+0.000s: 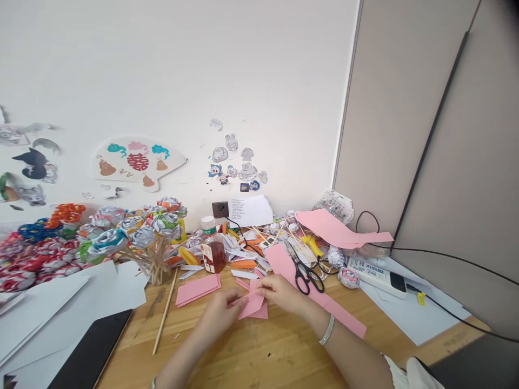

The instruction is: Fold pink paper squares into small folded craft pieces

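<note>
Between my hands is a piece of pink paper (pixel 252 303), pinched from both sides just above the wooden table. My left hand (pixel 222 312) grips its left edge with thumb and fingers. The upper right part is pinched by my right hand (pixel 279 293). More pink pieces lie beneath it, partly hidden. Left of them rests a stack of pink paper rectangles (pixel 198 288). Black-handled scissors (pixel 308 276) lie on a long pink paper strip (pixel 340 315), right of my right hand.
A bottle of dark liquid (pixel 214 253) stands behind the stack, before a heap of paper scraps. Paper flowers on sticks (pixel 141 237) stand at left, near a wooden stick (pixel 164 313) and a black tablet-like slab (pixel 93 351). A white power strip (pixel 377 276) with cables lies right.
</note>
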`<control>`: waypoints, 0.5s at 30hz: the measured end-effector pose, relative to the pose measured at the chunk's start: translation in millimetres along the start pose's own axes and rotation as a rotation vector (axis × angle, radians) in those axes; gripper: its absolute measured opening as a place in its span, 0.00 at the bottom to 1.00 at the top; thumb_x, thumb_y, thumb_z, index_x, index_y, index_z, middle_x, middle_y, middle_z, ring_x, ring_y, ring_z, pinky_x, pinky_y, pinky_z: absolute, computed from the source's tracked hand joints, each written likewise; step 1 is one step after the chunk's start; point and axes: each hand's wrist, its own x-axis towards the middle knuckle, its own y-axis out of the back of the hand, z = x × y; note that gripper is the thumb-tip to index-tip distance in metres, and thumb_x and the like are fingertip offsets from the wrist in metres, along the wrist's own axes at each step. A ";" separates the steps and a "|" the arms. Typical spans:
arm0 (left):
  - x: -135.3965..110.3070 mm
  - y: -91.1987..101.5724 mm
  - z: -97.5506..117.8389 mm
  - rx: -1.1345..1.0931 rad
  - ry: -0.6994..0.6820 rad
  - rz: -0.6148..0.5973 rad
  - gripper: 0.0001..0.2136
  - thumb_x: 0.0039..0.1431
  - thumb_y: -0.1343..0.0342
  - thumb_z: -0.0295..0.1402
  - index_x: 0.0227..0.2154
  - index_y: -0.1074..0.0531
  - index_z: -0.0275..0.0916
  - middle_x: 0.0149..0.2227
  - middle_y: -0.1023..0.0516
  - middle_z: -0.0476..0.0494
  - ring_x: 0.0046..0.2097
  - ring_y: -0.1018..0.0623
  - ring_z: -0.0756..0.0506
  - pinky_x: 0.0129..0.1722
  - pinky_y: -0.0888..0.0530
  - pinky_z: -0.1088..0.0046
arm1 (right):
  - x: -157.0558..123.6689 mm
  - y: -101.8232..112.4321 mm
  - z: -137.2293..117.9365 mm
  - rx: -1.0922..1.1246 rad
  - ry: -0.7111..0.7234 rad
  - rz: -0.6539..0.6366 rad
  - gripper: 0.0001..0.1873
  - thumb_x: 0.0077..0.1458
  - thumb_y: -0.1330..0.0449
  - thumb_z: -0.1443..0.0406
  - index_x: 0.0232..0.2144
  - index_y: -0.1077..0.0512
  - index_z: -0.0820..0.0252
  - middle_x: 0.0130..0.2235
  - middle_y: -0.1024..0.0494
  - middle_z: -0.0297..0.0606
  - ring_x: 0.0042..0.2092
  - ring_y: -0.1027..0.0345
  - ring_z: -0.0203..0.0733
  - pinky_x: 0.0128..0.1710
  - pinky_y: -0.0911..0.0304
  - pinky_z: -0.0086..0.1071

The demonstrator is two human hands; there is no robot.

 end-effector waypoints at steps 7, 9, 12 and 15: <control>2.4 -4.6 -5.5 -0.086 0.012 0.042 0.19 0.50 0.54 0.45 0.14 0.36 0.36 0.15 0.40 0.55 0.21 0.41 0.53 0.21 0.44 0.78 | -3.0 -7.5 -5.4 -0.055 -0.019 0.060 0.08 0.46 0.41 0.64 0.31 0.30 0.60 0.28 0.31 0.31 0.30 0.39 0.33 0.28 0.45 0.24; 3.5 -3.4 -5.3 -0.147 0.032 0.047 0.19 0.49 0.53 0.47 0.14 0.36 0.36 0.14 0.39 0.55 0.20 0.41 0.53 0.20 0.44 0.79 | -3.8 -7.4 -6.4 -0.090 -0.036 0.071 0.12 0.42 0.39 0.64 0.33 0.31 0.60 0.29 0.30 0.31 0.30 0.38 0.34 0.27 0.44 0.24; 3.0 -3.2 -2.0 -0.235 0.059 0.017 0.19 0.45 0.50 0.48 0.15 0.34 0.35 0.15 0.38 0.54 0.20 0.40 0.53 0.20 0.44 0.79 | -5.3 -7.7 -9.6 -0.129 -0.034 0.102 0.15 0.41 0.38 0.64 0.35 0.31 0.58 0.31 0.29 0.32 0.31 0.38 0.35 0.28 0.44 0.25; 0.9 -4.1 2.8 -0.303 0.098 0.005 0.19 0.43 0.47 0.49 0.16 0.32 0.34 0.16 0.37 0.54 0.21 0.40 0.53 0.20 0.44 0.79 | -6.6 -7.6 -14.4 -0.143 -0.004 0.122 0.12 0.45 0.43 0.67 0.36 0.31 0.57 0.31 0.28 0.32 0.31 0.37 0.34 0.29 0.43 0.25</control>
